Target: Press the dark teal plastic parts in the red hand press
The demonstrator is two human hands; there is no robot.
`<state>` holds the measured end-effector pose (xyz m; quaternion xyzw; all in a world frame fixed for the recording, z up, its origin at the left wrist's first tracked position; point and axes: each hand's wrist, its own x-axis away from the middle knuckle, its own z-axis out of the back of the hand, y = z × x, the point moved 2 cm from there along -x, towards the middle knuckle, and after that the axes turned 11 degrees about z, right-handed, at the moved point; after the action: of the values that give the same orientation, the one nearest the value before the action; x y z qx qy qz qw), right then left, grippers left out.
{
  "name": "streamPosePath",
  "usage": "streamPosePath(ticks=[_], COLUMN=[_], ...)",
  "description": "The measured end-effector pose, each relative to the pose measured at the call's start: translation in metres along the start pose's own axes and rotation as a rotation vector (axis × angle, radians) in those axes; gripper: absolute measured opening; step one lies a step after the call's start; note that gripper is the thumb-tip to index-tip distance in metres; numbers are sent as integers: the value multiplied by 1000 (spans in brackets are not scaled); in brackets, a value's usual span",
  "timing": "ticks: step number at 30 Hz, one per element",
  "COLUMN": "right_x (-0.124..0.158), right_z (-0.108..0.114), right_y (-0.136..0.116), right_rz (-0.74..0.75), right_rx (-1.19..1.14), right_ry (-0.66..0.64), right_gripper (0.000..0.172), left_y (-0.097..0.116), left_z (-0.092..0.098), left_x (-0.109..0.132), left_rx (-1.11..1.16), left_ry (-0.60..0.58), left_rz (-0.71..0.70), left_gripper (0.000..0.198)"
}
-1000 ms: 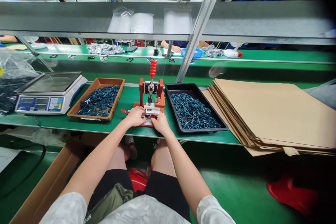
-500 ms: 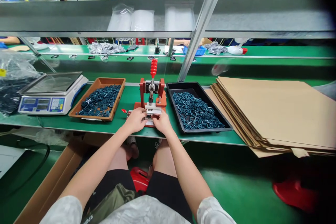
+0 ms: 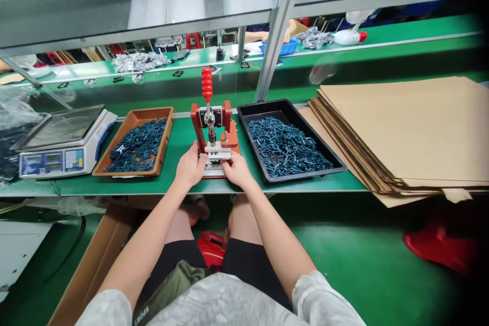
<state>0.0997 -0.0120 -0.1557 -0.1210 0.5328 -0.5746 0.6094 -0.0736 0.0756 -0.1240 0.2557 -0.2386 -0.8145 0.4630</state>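
At the green workbench [image 3: 178, 137], our left hand [image 3: 188, 167], curled, shifts against the red press [image 3: 228, 117]; our right hand [image 3: 237, 170] presses its base.

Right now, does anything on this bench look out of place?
Yes: the stack of flat brown cardboard sheets at the right overhangs the front edge of the green bench, its sheets fanned unevenly rather than squared.

The left hand [image 3: 189, 166] has shifted to the left side of the red bench press [image 3: 195, 125], and the view has tilted.
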Motion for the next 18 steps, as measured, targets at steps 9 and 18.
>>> streamPosePath(ticks=[9, 18], right_x=[-13, -14], right_z=[-1, 0], right_y=[13, 14], right_rz=[-195, -157], right_rx=[-136, -163], right_ry=[-104, -110], right_gripper=[21, 29], left_y=[23, 162], left_z=[35, 73], left_x=[-45, -38], left_rx=[364, 544], left_ry=[272, 360], left_rz=[77, -524], left_gripper=[75, 35])
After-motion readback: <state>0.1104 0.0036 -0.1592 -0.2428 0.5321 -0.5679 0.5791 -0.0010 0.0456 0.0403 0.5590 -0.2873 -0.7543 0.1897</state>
